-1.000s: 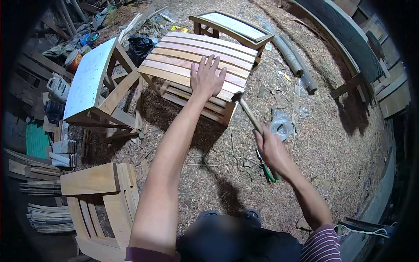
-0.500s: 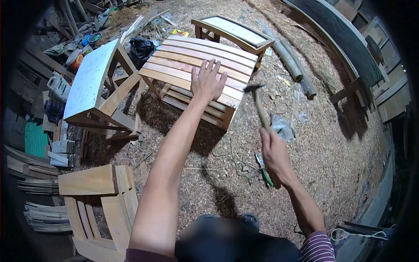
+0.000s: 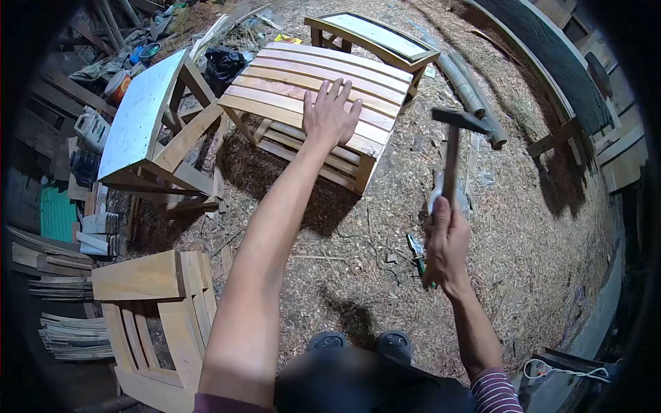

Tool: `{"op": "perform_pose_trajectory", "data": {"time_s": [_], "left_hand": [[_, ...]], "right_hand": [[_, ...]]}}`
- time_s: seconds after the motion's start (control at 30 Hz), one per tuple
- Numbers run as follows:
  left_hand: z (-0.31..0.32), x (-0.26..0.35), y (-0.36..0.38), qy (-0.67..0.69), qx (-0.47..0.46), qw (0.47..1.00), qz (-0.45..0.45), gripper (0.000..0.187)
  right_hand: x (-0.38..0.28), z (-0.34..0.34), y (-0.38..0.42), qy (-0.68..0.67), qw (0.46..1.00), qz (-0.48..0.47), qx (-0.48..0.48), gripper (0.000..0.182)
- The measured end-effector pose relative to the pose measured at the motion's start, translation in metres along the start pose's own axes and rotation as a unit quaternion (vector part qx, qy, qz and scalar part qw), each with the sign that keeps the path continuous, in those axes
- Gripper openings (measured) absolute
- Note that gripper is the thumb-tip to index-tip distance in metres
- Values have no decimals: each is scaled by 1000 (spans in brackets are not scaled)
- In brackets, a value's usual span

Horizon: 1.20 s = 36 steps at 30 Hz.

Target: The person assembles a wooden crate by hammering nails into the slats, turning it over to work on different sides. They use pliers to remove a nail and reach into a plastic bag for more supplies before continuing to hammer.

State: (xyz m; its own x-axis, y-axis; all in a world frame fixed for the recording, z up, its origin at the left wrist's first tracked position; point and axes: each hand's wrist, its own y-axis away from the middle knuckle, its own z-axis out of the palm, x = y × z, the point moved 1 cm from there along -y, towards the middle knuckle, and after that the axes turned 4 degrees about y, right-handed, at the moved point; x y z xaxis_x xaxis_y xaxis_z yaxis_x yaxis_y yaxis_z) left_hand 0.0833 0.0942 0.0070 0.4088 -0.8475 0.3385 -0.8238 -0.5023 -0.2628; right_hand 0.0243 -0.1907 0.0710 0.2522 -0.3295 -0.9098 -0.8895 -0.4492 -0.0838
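Note:
My left hand (image 3: 330, 117) lies flat with its fingers spread on the slatted top of a wooden table (image 3: 275, 72). A hammer (image 3: 452, 155) is upright in my right hand (image 3: 449, 244), which is wrapped round the lower handle. The hammer head is raised to the right of the slatted table, apart from it. Partly hidden behind my right hand, pliers (image 3: 416, 251) with green handles lie on the ground.
A white-topped wooden frame (image 3: 141, 113) stands left of the slatted table, another white-topped one (image 3: 372, 36) behind it. Curved wooden pieces (image 3: 141, 279) sit at lower left. Pipes (image 3: 463, 86) lie at right; a white jug (image 3: 91, 131) stands far left.
My right hand has lifted the hammer, whose head moved right and slightly up from near the table's corner. My left hand stays on the slats. The view has shifted slightly.

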Motion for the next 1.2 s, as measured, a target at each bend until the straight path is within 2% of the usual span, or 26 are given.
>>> {"op": "perform_pose_trajectory", "data": {"time_s": [0.03,0.1,0.13,0.17,0.23,0.37,0.43,0.47,0.5,0.57,0.6,0.67,0.7,0.77,0.8,0.83,0.87,0.9,0.97,1.03,1.1,1.17,1.2], "left_hand": [[1,-1,0,-1,-1,1000,-1,59],[2,-1,0,3,6,1000,1,59],[1,0,-1,3,7,1000,1,59],[1,-2,0,0,6,1000,1,59],[0,1,1,1,4,1000,3,59],[0,0,2,-8,13,1000,3,58],[0,1,2,-6,17,1000,7,58],[0,1,2,-5,16,1000,8,58],[0,0,2,-1,18,1000,8,58],[1,-1,1,2,22,1000,10,59],[1,-1,-1,4,29,1000,10,58],[1,0,1,1,21,1000,7,58],[1,1,0,2,20,1000,9,58],[1,-1,1,9,24,1000,10,58],[-2,1,2,13,15,1000,6,59],[-1,0,3,14,15,1000,4,59],[1,-1,4,13,19,1000,8,59],[-1,0,3,13,25,1000,13,59],[-5,-2,0,3,25,1000,6,59],[-3,1,1,-5,0,1000,0,59],[-1,0,1,-8,-2,1000,-2,59],[-4,2,2,-4,-5,1000,-4,59],[-5,1,2,-2,-5,1000,0,59]], "right_hand": [[7,3,-1,-1,1000,1,-1,28],[17,8,-5,96,991,-89,14,26],[11,10,-6,140,987,-55,-63,26],[10,6,-12,263,951,-17,-164,27],[-9,-1,-22,251,950,51,-179,27],[-52,-19,-30,234,961,44,-139,26],[-57,-18,-31,190,979,-56,-40,25],[-41,-8,-24,138,989,-39,-36,24],[0,-4,-25,214,965,-58,-137,24],[-1,-4,-21,269,945,-5,-188,25],[-11,-5,-28,269,945,-11,-187,25],[-38,-13,-35,250,940,121,-200,25],[-44,-16,-37,250,940,122,-199,25],[-55,-18,-39,178,981,-38,-66,24],[-45,-8,-34,136,987,-89,-10,23],[-23,0,-31,163,964,-210,-5,23],[1,4,-28,226,959,-139,-97,24],[-1,9,-28,286,938,-68,-185,25],[-17,5,-36,273,942,-46,-192,29],[-45,-3,-39,234,953,58,-185,30],[-64,-15,-40,180,979,-17,-96,28],[-48,-9,-32,153,982,-109,-13,26],[-14,-1,-28,206,971,-63,-104,26]]}}
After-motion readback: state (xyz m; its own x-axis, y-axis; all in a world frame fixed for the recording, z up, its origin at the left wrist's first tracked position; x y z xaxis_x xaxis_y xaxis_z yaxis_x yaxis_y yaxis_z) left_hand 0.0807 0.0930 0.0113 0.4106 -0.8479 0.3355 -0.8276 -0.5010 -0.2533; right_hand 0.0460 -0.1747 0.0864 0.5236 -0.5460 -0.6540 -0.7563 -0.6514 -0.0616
